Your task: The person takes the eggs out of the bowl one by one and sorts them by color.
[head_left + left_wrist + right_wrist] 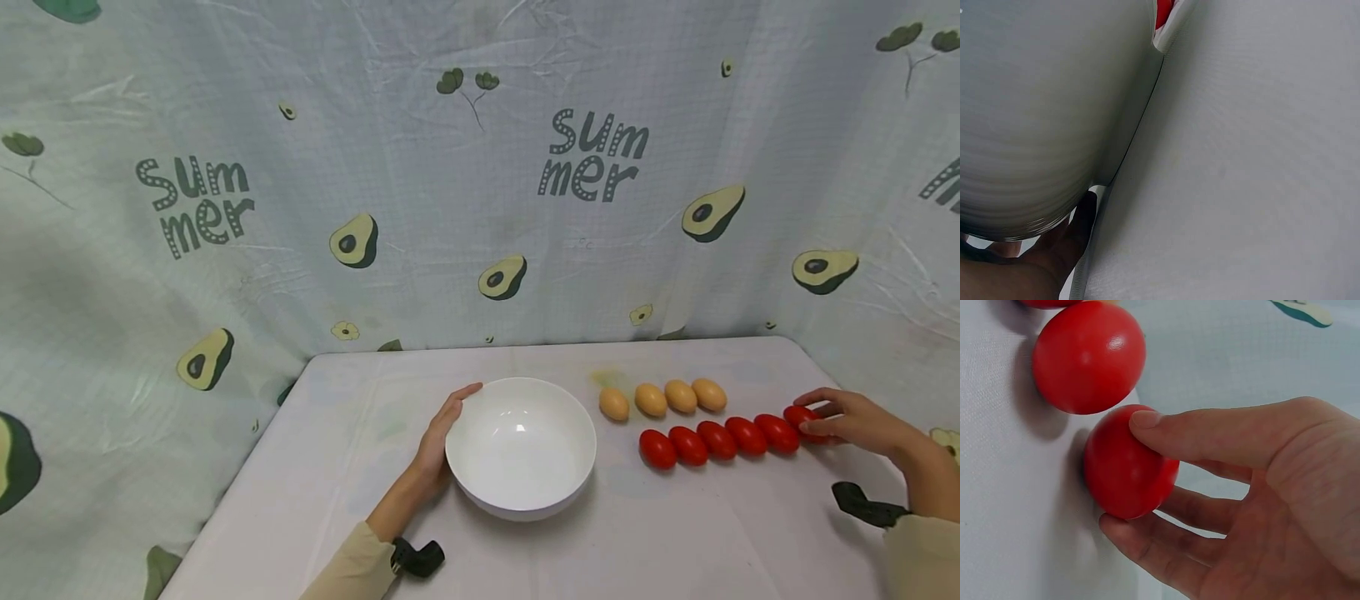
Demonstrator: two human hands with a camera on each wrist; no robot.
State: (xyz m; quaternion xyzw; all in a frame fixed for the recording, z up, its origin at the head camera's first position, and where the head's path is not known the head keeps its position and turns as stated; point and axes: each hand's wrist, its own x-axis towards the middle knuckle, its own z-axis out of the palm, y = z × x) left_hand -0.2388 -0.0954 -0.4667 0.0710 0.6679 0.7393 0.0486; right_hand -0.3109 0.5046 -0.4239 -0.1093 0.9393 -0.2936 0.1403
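A white bowl [522, 446] stands in the middle of the table. My left hand [437, 442] lies along its left side, fingers extended by the rim; in the left wrist view that hand [1041, 262] touches the bowl's outer wall [1041, 125]. At the far right, my right hand [862, 423] holds the last red egg [801, 417] of a slanting row. Up close, the right wrist view has the thumb on top of this egg [1125, 469] and the other fingers around its far side. A neighbouring red egg [1089, 357] sits right beside it.
Several more red eggs [722, 440] line up to the right of the bowl. Behind them is a short row of tan eggs [681, 397]. A patterned curtain [450, 183] hangs behind the white table [360, 433], past its back edge.
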